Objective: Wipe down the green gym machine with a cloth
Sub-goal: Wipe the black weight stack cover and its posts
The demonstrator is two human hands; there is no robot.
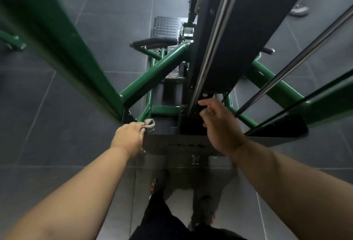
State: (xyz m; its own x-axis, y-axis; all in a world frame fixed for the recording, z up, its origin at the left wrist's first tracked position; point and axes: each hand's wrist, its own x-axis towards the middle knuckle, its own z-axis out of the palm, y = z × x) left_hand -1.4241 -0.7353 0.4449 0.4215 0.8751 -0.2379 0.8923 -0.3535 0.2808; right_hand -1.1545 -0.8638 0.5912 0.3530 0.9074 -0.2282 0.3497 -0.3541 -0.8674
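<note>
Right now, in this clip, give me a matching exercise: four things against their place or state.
Things:
1. cloth
2. right hand
3. handle grip
4. light shoe

Places or states:
A. on the floor, top right
B. bunched in the left hand at the black base
C. black, padded, beyond the green frame
D. empty, fingers curled by the guide rods

Pairs: 1-B, 2-D, 3-C, 4-A

cloth (pixel 149 124) on the machine base (pixel 172 140), left of the weight stack (pixel 238 39); footplate (pixel 165 27) behind
</note>
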